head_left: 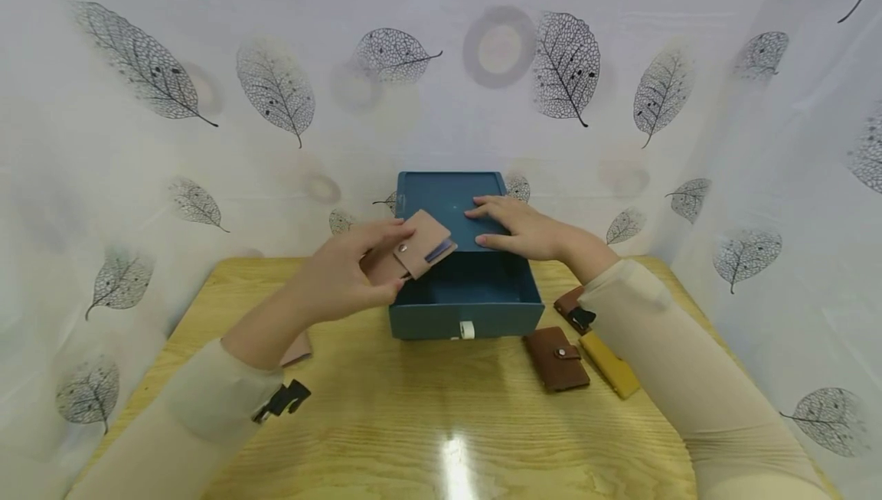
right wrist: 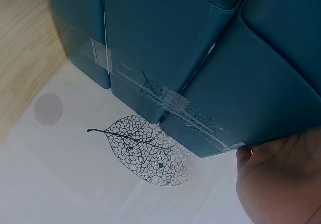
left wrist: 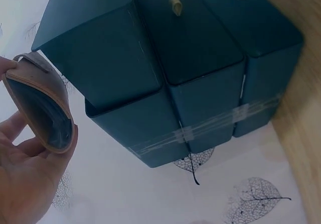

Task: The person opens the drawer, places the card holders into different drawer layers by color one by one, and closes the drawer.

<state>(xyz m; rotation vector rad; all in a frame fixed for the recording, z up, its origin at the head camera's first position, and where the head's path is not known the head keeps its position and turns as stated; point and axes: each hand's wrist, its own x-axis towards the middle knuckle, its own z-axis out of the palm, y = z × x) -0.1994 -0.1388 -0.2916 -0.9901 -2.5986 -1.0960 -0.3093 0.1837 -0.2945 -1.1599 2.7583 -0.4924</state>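
Note:
My left hand (head_left: 331, 274) grips a pale pink card holder (head_left: 426, 238) with a snap strap, its thumb below and fingers above. The card holder is tilted over the left part of a pulled-out drawer (head_left: 427, 322), which belongs to a dark blue drawer cabinet (head_left: 444, 201). Bluish clear sleeves (left wrist: 45, 116) show inside the card holder in the left wrist view. My right hand (head_left: 527, 230) rests on the cabinet top with fingers spread. In the right wrist view, part of that hand (right wrist: 281, 179) shows at the cabinet's edge. The drawer's interior looks dark.
A brown snap wallet (head_left: 556, 361), a yellow wallet (head_left: 612, 368) and a reddish-brown one (head_left: 570, 305) lie right of the drawer, near the right sleeve. Another pink piece (head_left: 298, 348) lies partly hidden by the left forearm. A leaf-patterned curtain (head_left: 427, 125) hangs behind the wooden table (head_left: 386, 416).

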